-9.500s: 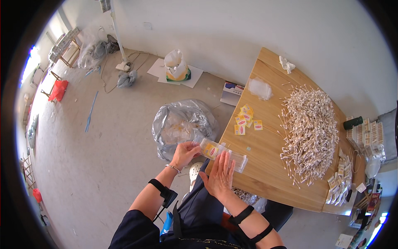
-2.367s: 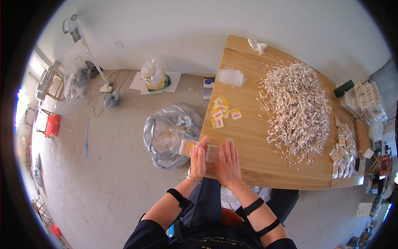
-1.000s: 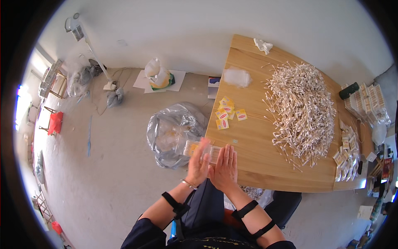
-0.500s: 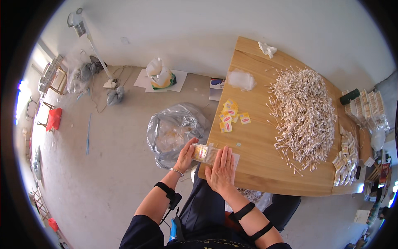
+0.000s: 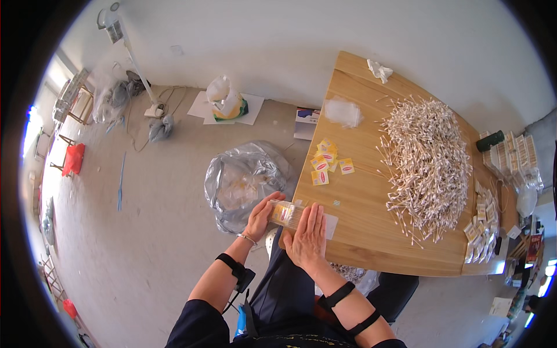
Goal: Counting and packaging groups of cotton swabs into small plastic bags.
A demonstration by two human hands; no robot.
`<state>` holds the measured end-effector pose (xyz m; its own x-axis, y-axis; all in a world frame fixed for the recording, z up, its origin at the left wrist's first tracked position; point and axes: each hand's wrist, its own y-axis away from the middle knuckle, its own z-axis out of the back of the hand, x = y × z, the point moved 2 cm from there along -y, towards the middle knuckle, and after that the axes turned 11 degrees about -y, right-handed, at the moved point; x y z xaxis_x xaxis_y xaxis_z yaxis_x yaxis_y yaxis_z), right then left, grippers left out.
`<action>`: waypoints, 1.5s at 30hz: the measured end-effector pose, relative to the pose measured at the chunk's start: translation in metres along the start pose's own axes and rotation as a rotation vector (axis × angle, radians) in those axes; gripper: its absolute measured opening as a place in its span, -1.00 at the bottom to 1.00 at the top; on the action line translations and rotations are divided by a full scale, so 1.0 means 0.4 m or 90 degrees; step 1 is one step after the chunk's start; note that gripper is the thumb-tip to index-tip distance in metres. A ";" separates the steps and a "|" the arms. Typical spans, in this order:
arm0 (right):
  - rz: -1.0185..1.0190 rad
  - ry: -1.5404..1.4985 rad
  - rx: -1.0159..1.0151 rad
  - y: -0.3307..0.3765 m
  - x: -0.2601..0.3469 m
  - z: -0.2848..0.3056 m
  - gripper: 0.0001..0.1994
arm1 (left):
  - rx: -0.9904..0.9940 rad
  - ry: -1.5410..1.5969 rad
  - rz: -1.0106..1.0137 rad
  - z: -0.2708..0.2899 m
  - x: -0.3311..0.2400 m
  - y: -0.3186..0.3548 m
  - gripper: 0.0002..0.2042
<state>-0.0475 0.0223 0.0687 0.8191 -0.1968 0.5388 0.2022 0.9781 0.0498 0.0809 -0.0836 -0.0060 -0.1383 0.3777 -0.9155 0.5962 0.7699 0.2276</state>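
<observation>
At the table's near left corner, a clear plastic pack of cotton swabs [image 5: 283, 213] with a yellow label lies between my hands. My left hand [image 5: 262, 216] grips its left end, fingers bent around the edge. Stretched out flat, my right hand [image 5: 307, 239] rests over the pack's right end and hides part of it. A white slip [image 5: 331, 226] shows just beyond those fingers. Farther up the table are several loose yellow cards [image 5: 325, 164] and a stack of clear bags [image 5: 342, 112]. A large heap of loose cotton swabs [image 5: 429, 168] spreads to their right.
Left of the wooden table [image 5: 362, 200] a silver plastic bag [image 5: 217, 174] stands open on the floor, with clear wrappers inside. Filled swab packs [image 5: 483, 223] lie at the table's right, near a dark green cylinder [image 5: 490, 141]. A crumpled tissue [image 5: 380, 71] sits at the far edge.
The view has shifted slightly. Both hands stay at the pack in nearly the same pose, and the loose cards and swab heap have not been disturbed.
</observation>
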 end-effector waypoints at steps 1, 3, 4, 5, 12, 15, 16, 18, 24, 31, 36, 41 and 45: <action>0.001 0.000 0.001 0.000 0.001 -0.002 -0.11 | 0.002 0.001 -0.002 0.000 0.001 0.000 -0.55; 0.000 0.006 -0.002 -0.001 0.002 -0.005 -0.11 | 0.003 0.005 -0.005 -0.002 0.000 0.002 -0.55; 0.000 0.007 -0.002 -0.001 0.002 -0.007 -0.11 | 0.004 0.008 -0.007 -0.003 -0.001 0.003 -0.55; 0.002 0.005 -0.006 -0.002 0.004 -0.009 -0.11 | 0.004 0.009 -0.007 -0.005 -0.003 0.003 -0.55; 0.006 0.001 -0.003 -0.003 0.011 -0.011 -0.10 | -0.005 -0.024 -0.027 -0.007 -0.008 0.009 -0.46; 0.001 0.007 -0.001 -0.005 0.011 -0.012 -0.10 | -0.010 -0.056 -0.043 -0.020 -0.026 0.007 -0.37; 0.000 0.008 -0.001 -0.006 0.011 -0.013 -0.10 | 0.002 -0.081 -0.033 -0.024 -0.031 0.006 -0.31; 0.005 0.006 -0.006 -0.008 0.016 -0.014 -0.11 | 0.009 -0.084 -0.044 -0.018 -0.029 0.007 -0.29; 0.000 -0.020 -0.001 -0.011 0.025 -0.031 -0.09 | 0.033 -0.080 -0.047 -0.014 -0.024 0.008 -0.27; -0.014 -0.204 -0.050 -0.023 0.002 -0.031 -0.15 | 0.024 -0.113 -0.055 -0.002 -0.024 0.016 -0.26; -0.010 -0.624 -0.250 -0.049 -0.026 0.008 -0.25 | 0.006 -0.126 -0.081 0.006 -0.029 0.009 -0.22; -0.004 -0.675 -0.251 -0.086 0.006 -0.013 -0.25 | 0.029 -0.196 -0.088 0.006 -0.030 0.010 -0.19; -0.001 -0.718 -0.249 -0.092 0.033 -0.035 -0.26 | 0.048 -0.236 -0.082 -0.004 -0.044 0.009 -0.16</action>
<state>-0.0368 -0.0173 0.0621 -0.0751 0.1640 0.9836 0.5131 0.8521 -0.1029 0.0841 -0.0866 0.0113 0.0711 0.0589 -0.9957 0.6515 0.7532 0.0911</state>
